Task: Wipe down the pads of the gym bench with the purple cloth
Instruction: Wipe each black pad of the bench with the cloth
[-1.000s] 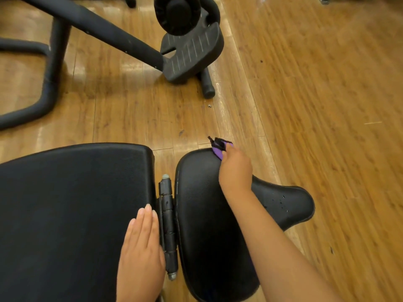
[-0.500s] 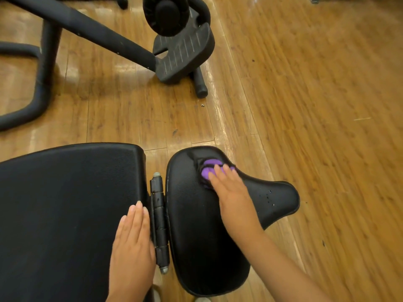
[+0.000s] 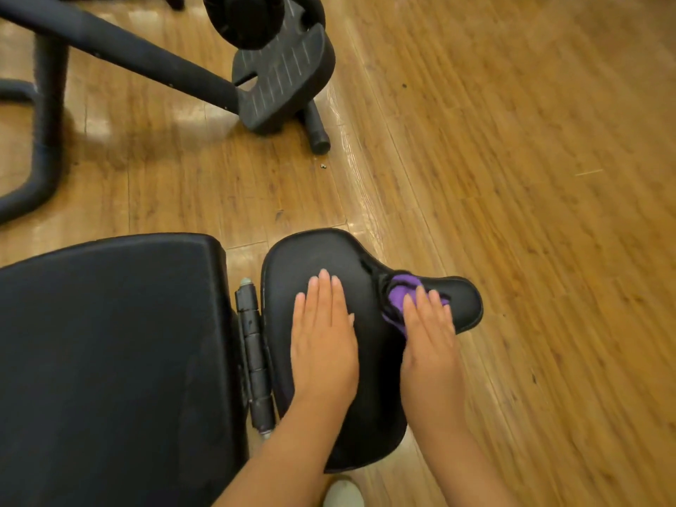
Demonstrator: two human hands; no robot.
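Seat pad (image 3: 329, 258): left hand (image 3: 323, 338) flat, fingers together; right hand (image 3: 428, 331) pressing cloth (image 3: 397, 296), fingers straight, slightly spread

Gym bench: large black back pad (image 3: 109, 360) and smaller black seat pad (image 3: 329, 258), joined by a black hinge (image 3: 254, 345). On the seat pad: left hand (image 3: 323, 342) flat near its middle; purple cloth (image 3: 398, 298) at the narrow right end, under the right hand (image 3: 429, 334). Wooden floor (image 3: 530, 177): carries the bench; black frame foot (image 3: 285, 78) beyond the bench's far edge.
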